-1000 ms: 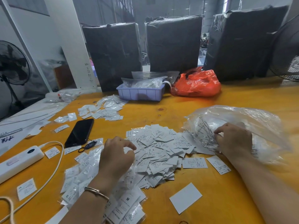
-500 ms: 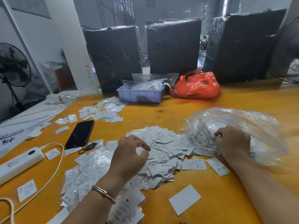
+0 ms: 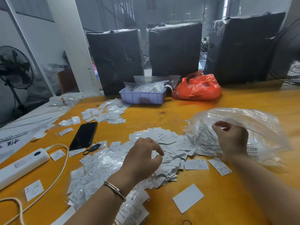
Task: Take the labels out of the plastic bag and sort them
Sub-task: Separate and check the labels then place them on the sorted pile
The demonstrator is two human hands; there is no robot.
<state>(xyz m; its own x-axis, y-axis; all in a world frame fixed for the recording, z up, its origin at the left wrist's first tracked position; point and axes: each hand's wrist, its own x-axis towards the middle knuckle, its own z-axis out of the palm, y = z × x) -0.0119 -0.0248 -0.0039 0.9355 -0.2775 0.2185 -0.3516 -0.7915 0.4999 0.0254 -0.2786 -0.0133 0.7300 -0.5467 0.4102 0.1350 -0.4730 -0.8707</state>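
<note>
A clear plastic bag [image 3: 263, 127] with printed labels inside lies at the right of the yellow table [image 3: 243, 200]. My right hand [image 3: 233, 140] is at the bag's mouth, fingers curled, with the upper film lifted over it; I cannot make out what the fingers hold. A heap of loose white labels [image 3: 172, 143] lies mid-table. My left hand [image 3: 141, 159], a bracelet on its wrist, hovers over the heap's left edge with fingers loosely curled and nothing visible in them. Labels in clear sleeves [image 3: 97, 171] spread out below it.
A black phone [image 3: 84, 135], a white power strip [image 3: 22, 163] with its cable and a second label group [image 3: 107, 112] lie to the left. A lilac tray [image 3: 142, 96] and an orange bag [image 3: 198, 86] stand at the back before black wrapped bales [image 3: 175, 49]. A blank card [image 3: 188, 198] lies near me.
My left hand has moved right from the sleeved labels onto the loose heap. My right hand has lifted at the bag's mouth, and the bag's upper film has risen with it.
</note>
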